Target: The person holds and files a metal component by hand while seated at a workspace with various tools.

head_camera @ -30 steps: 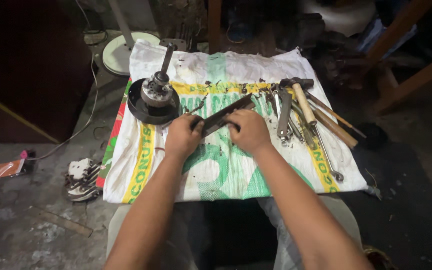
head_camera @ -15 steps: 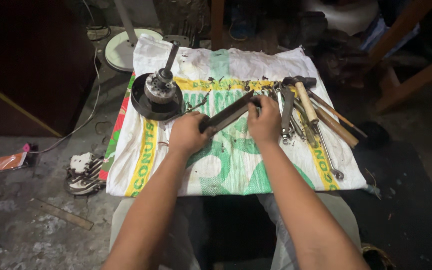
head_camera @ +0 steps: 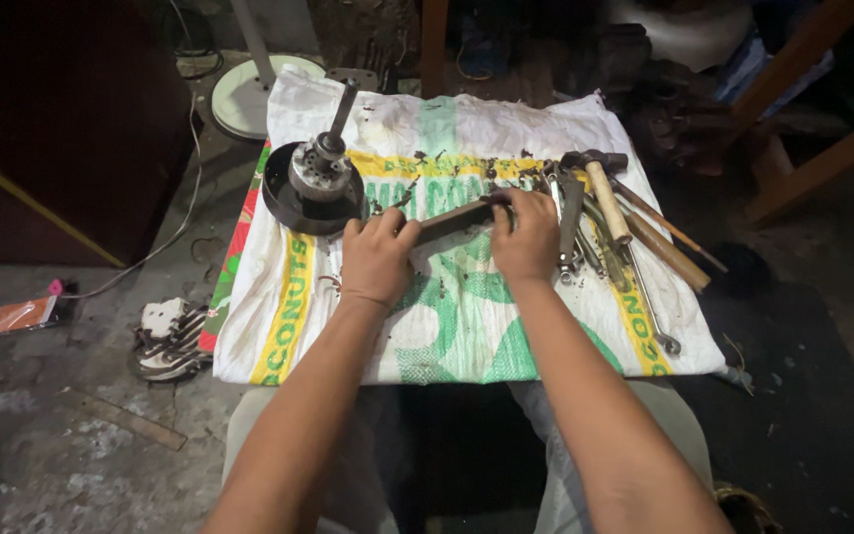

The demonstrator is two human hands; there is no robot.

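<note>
My left hand [head_camera: 376, 259] and my right hand [head_camera: 527, 234] both grip a dark flat metal bar [head_camera: 453, 218], one hand at each end, just above a white woven sack [head_camera: 467, 326] with green and yellow print spread on the floor. The bar slants up toward the right. A round black motor part with a shaft [head_camera: 316, 178] stands on the sack to the left of my left hand. A hammer with a wooden handle [head_camera: 607, 198] and several wrenches [head_camera: 570, 222] lie right of my right hand.
Small screws and bits are scattered across the sack's top. A white round fan base [head_camera: 249, 99] sits behind the sack. A striped sandal [head_camera: 165, 341] and an orange packet [head_camera: 14, 316] lie on the concrete floor at left. Wooden furniture legs [head_camera: 822, 158] stand at right.
Both hands have kept hold of the bar and shifted slightly; the right end has lifted and the view has drifted a little.
</note>
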